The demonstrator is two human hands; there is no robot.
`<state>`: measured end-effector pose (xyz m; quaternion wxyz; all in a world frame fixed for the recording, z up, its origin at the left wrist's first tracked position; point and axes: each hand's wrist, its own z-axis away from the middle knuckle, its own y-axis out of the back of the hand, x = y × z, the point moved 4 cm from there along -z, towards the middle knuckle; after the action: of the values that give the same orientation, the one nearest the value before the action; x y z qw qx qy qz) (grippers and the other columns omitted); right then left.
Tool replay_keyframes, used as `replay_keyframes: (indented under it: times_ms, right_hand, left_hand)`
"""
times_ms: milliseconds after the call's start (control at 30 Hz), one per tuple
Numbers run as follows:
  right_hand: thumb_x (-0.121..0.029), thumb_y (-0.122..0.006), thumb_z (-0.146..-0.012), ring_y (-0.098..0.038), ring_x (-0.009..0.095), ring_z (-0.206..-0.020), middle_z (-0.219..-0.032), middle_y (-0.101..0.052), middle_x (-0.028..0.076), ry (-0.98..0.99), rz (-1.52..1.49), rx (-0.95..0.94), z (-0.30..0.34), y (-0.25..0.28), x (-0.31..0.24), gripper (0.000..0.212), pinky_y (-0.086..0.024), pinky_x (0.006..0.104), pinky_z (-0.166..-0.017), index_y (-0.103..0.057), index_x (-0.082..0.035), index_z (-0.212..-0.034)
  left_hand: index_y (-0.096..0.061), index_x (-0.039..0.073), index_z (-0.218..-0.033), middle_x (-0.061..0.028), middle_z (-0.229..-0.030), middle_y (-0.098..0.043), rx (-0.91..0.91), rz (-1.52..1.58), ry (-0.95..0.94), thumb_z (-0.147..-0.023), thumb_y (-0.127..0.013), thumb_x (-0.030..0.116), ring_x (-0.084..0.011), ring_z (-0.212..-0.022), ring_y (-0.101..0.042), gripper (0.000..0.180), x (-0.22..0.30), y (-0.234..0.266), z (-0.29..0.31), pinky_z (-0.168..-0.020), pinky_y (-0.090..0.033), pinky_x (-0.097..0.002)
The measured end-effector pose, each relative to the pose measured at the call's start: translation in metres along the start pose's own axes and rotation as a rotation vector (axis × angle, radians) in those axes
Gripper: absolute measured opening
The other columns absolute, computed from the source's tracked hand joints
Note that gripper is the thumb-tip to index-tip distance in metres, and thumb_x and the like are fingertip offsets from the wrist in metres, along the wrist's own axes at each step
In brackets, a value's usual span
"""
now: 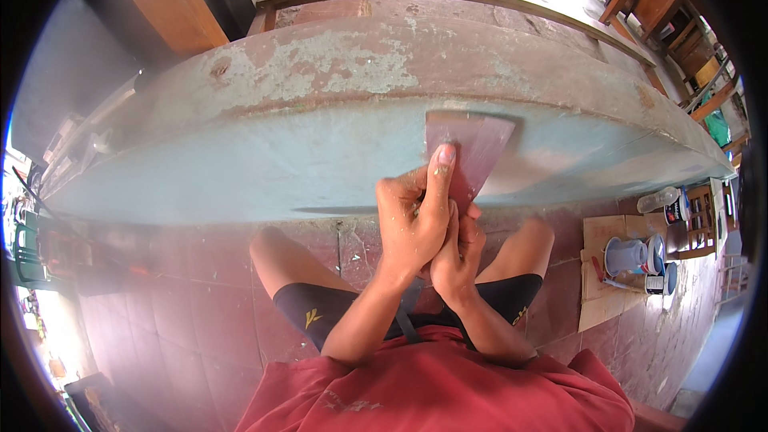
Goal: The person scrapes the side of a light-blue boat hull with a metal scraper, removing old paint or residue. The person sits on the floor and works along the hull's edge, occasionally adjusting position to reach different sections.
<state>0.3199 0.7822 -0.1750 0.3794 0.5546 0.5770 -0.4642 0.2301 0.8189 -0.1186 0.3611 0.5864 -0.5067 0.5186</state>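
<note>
Both my hands are closed on a wide scraper with a flat, reddish-tinted blade. My left hand lies uppermost, its thumb stretched along the blade and its other fingers curled. Below it, my right hand is wrapped about the handle, which the hands mostly hide. The blade's broad edge points away from me, at the pale blue face of a low wall, just under its top edge. Whether it touches the wall I cannot tell. Small pale flecks cling to my left hand.
The wall's top has patchy, peeling paint. At the right, a cardboard sheet on the red tiled floor bears a white tub and other containers. A clear bottle lies beyond them. Wooden furniture stands at the far right.
</note>
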Motion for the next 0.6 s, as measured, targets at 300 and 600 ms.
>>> replay_keyframes:
  times_ms: [300,600]
  right_hand:
    - [-0.015,-0.041,-0.1,-0.051,0.005,-0.062,-0.07,-0.055,0.001,-0.141,-0.086,0.054,0.018,0.007,0.037,0.021,-0.039,0.0205,-0.052,-0.053,-0.001,-0.09]
    - [-0.012,-0.041,-0.099,-0.05,0.007,-0.063,-0.067,-0.055,0.003,0.202,0.123,0.016,-0.021,0.0,0.018,0.025,-0.039,0.024,-0.056,-0.055,0.0,-0.081]
  left_hand:
    - [-0.05,-0.002,-0.051,0.0016,-0.043,-0.041,0.003,0.04,0.134,-0.096,-0.055,0.03,-0.0027,-0.046,-0.039,0.055,-0.048,-0.003,0.015,-0.037,-0.029,-0.0238]
    - [-0.05,0.0,-0.052,0.0018,-0.042,-0.041,0.02,0.025,-0.117,-0.096,-0.055,0.026,-0.0018,-0.045,-0.038,0.051,-0.004,-0.002,-0.012,-0.038,-0.028,-0.0234]
